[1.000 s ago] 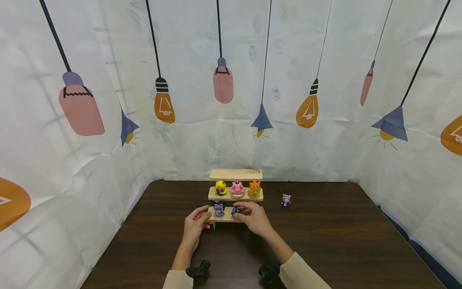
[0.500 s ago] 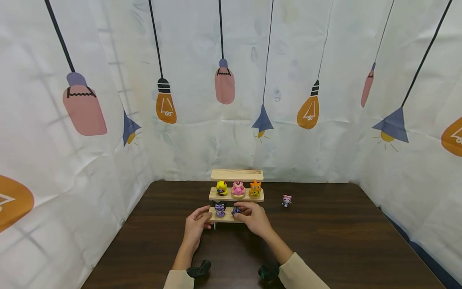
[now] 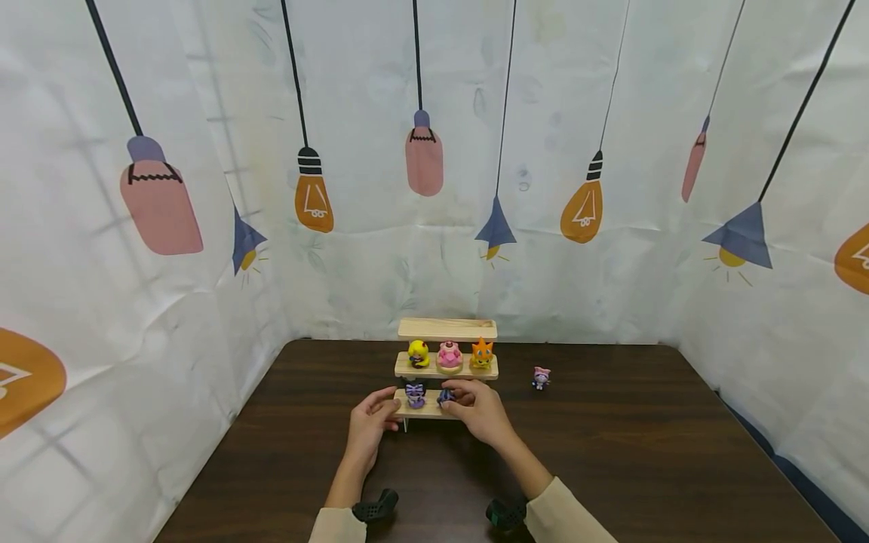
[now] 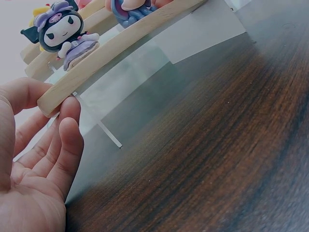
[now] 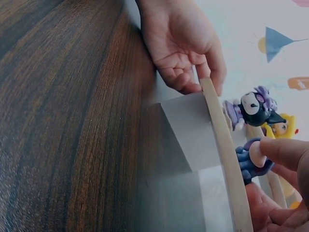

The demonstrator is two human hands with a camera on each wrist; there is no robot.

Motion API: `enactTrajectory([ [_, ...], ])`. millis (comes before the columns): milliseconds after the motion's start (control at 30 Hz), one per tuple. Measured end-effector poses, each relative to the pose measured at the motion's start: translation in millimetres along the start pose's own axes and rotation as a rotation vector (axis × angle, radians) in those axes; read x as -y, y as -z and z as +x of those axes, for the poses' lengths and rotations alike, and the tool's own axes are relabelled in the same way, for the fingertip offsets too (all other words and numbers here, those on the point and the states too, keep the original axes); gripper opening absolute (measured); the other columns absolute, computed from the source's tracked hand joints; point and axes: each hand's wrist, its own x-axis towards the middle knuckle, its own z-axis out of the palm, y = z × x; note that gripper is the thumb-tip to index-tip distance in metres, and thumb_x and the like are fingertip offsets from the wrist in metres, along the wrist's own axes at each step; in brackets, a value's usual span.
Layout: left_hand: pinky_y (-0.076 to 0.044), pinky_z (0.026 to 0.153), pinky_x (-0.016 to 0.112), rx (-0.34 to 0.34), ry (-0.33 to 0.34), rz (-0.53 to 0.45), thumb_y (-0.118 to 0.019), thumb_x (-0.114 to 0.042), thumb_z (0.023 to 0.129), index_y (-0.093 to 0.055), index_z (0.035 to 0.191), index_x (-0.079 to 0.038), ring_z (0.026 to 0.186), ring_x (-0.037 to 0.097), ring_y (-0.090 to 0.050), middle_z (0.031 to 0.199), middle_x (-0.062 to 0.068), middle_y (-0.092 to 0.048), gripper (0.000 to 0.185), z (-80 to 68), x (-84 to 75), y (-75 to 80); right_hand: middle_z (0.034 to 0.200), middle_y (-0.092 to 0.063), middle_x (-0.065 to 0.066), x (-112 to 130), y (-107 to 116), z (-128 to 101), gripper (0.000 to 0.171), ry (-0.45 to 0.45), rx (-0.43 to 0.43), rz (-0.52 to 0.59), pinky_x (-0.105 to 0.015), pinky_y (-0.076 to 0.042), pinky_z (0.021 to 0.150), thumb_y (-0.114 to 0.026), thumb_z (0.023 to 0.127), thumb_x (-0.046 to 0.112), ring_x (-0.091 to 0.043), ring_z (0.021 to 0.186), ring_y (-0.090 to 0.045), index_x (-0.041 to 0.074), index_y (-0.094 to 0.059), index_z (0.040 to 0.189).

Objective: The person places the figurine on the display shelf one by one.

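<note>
A tiered wooden display shelf [image 3: 446,329] stands on the table. On its lowest board [image 4: 120,53], a black-and-white figurine in a purple dress [image 4: 63,34] stands near the left end. My left hand [image 3: 366,430] grips that board's left end between thumb and fingers. My right hand [image 3: 478,411] pinches a small blue figurine [image 5: 251,159] on the same board, right of the purple-dressed one. Its underside meets or nearly meets the wood. The middle board carries a yellow figurine [image 3: 418,354], a pink one [image 3: 449,357] and an orange one [image 3: 482,353].
A small pink-and-grey figurine [image 3: 541,378] stands alone on the dark wooden table [image 3: 611,452], right of the shelf. Behind the table hangs a white curtain [image 3: 366,286] printed with lamps. Clear panels [image 4: 130,92] support the shelf's boards.
Both hands keep their holds on the shelf and the blue figurine. The head view has shifted very slightly; nothing else visibly moves.
</note>
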Motion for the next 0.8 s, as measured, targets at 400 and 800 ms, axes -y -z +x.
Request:
enactTrajectory([
  [400, -0.057, 0.061, 0.024, -0.003, 0.004, -0.006, -0.069, -0.011, 0.097, -0.062, 0.134, 0.001, 0.071, 0.014, -0.068, 0.092, 0.003, -0.074, 0.040, 1.1, 0.8, -0.4, 0.106, -0.068, -0.009, -1, 3, -3, 0.034, -0.001, -0.002, -0.006, -0.030, -0.057, 0.072, -0.079, 0.091, 0.024, -0.018, 0.089, -0.067, 0.014, -0.075, 0.123],
  [800, -0.057, 0.061, 0.025, -0.004, 0.006, 0.005, -0.068, -0.011, 0.097, -0.062, 0.134, 0.000, 0.071, 0.013, -0.069, 0.096, 0.007, -0.074, 0.038, 1.6, -0.2, -0.8, 0.108, -0.072, -0.008, -10, 15, -1, 0.034, -0.009, 0.050, 0.011, -0.030, -0.057, 0.074, -0.077, 0.092, 0.028, -0.016, 0.091, -0.066, 0.015, -0.073, 0.124],
])
